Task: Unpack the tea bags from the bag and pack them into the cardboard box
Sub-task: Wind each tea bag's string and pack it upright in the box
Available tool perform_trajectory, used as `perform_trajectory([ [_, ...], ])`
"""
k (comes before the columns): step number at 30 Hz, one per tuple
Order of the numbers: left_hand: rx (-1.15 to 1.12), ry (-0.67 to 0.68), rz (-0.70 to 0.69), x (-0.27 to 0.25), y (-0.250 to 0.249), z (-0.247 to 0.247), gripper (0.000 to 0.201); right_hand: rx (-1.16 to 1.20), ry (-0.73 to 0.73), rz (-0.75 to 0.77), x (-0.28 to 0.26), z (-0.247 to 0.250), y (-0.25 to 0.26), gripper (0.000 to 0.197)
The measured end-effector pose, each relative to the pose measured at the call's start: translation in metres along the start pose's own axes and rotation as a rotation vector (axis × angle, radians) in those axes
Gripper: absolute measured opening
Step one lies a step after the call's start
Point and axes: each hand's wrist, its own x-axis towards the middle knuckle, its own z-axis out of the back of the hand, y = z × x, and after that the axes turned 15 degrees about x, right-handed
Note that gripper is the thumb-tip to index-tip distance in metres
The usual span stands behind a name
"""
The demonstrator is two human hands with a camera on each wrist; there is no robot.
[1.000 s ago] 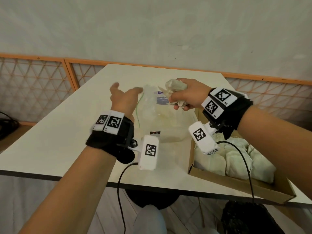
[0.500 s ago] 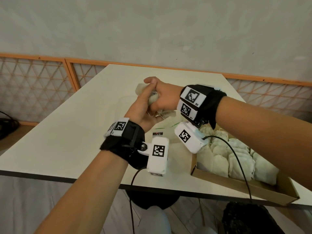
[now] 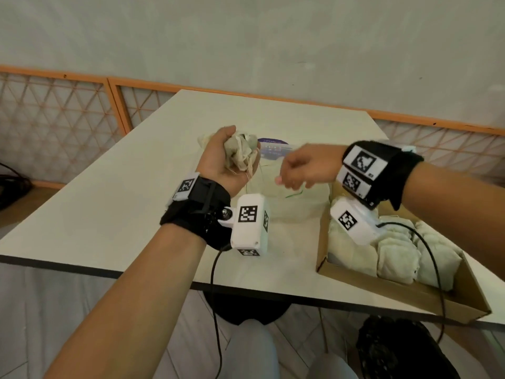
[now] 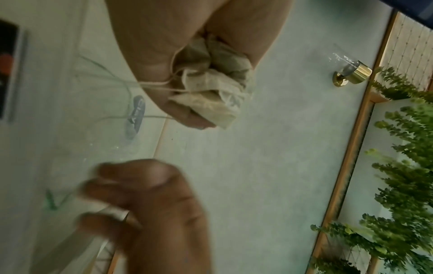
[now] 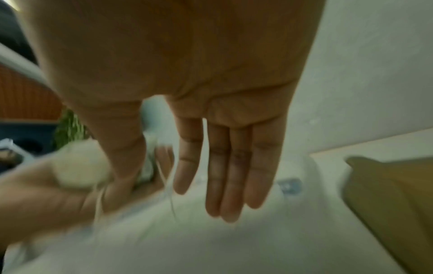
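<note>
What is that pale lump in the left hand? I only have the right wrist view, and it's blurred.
Observer: The left hand grips a crumpled bunch of tea bags, with their strings dangling.
Operator: How full is the box?
Observer: The cardboard box already holds rows of packed tea bags, with a bare strip along its near wall.
Operator: Where's the plastic bag?
Observer: The clear bag lies on the table just left of the box, below the right hand.
</note>
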Motion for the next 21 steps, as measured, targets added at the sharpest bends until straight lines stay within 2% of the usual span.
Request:
perform_trajectory([
  [1, -0.006, 0.0, -0.015, 0.001, 0.0, 0.001, 0.02, -0.127, 0.06, -0.037, 0.0, -0.01, -0.006, 0.037],
  [3, 0.002, -0.005, -0.047, 0.003, 0.001, 0.002, 0.019, -0.267, 0.083, -0.052, 0.004, -0.023, -0.009, 0.044],
  [7, -0.025, -0.025, -0.072, 0.005, -0.002, 0.008, 0.017, -0.132, 0.047, -0.051, 0.009, -0.019, -0.008, 0.044],
  [12, -0.056, -0.016, -0.098, 0.007, -0.005, 0.014, 0.018, -0.086, 0.206, -0.129, 0.01, -0.019, -0.01, 0.035],
  [14, -0.042, -0.005, -0.109, 0.008, -0.008, 0.012, 0.017, -0.097, 0.217, -0.104, 0.013, -0.019, -0.009, 0.032],
  [18, -0.035, 0.019, -0.124, 0.006, -0.013, 0.008, 0.019, -0.157, 0.282, -0.054, 0.024, -0.022, -0.009, 0.037],
  [21, -0.051, 0.018, -0.136, 0.004, -0.015, 0.01, 0.018, -0.077, 0.28, -0.032, 0.032, -0.027, -0.011, 0.038],
])
